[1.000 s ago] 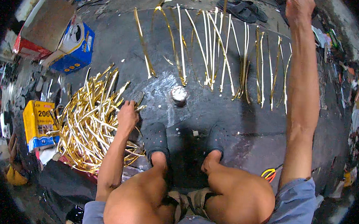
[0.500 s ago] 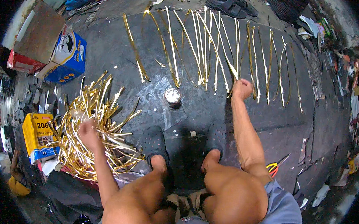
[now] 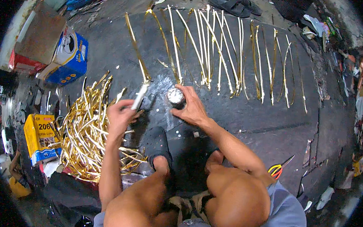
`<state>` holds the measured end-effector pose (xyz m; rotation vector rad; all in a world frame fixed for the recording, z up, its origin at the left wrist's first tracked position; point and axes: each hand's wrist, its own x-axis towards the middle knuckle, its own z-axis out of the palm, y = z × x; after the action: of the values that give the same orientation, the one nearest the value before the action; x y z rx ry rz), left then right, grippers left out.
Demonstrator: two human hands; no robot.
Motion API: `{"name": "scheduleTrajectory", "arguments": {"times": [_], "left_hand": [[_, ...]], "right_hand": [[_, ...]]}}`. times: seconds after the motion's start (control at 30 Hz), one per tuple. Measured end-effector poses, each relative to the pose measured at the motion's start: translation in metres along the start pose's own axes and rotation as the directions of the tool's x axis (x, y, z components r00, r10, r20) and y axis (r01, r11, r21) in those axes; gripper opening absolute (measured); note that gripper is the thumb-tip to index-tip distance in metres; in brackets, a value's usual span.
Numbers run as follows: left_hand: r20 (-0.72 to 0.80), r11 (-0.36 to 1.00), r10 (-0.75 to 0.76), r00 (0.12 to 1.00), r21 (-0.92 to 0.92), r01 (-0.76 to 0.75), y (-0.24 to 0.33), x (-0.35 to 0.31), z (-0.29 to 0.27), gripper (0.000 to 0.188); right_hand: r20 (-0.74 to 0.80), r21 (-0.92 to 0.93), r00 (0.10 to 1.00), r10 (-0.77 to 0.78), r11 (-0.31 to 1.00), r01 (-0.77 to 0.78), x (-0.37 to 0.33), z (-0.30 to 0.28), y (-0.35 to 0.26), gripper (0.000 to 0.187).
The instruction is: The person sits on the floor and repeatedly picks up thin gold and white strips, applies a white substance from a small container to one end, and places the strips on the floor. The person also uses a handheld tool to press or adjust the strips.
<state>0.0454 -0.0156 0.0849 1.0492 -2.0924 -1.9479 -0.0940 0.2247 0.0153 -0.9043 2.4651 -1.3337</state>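
Note:
Held upright in my left hand (image 3: pixel 121 116) is a short flat white stick (image 3: pixel 139 96), slightly blurred; its exact kind is unclear. Beside it, the thumb and fingers of my right hand (image 3: pixel 194 110) close around a small round can (image 3: pixel 175 96) with a white-smeared top, standing on the dark mat. To the left of my feet lies a tangled heap of shiny gold strips (image 3: pixel 84 136), some with pale undersides. Farther off, several gold and white strips (image 3: pixel 210 48) are laid out in a spread row on the mat.
An open blue and white carton (image 3: pixel 70 59) stands at the far left, with a yellow box (image 3: pixel 39 136) nearer. Yellow-handled scissors (image 3: pixel 278 169) lie by my right knee. Black sandals (image 3: pixel 233 6) rest beyond the mat (image 3: pixel 264 122). Scraps line the right edge.
My right hand has let go of a strip in the row and moved left to the can. My left hand has left the heap, moved rightward and now holds the white stick.

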Motion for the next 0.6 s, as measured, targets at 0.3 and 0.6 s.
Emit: {"name": "scheduleTrajectory", "arguments": {"times": [0.3, 0.6], "left_hand": [[0.338, 0.901, -0.236, 0.911, -0.276, 0.335, -0.059, 0.032, 0.066, 0.043], [0.720, 0.602, -0.082, 0.690, -0.515, 0.610, -0.061, 0.011, 0.049, 0.067]], "right_hand": [[-0.216, 0.506, 0.929, 0.301, 0.848, -0.157, 0.015, -0.009, 0.000, 0.061], [-0.214, 0.288, 0.954, 0.208, 0.947, -0.142, 0.004, 0.000, -0.001, 0.062]]}}
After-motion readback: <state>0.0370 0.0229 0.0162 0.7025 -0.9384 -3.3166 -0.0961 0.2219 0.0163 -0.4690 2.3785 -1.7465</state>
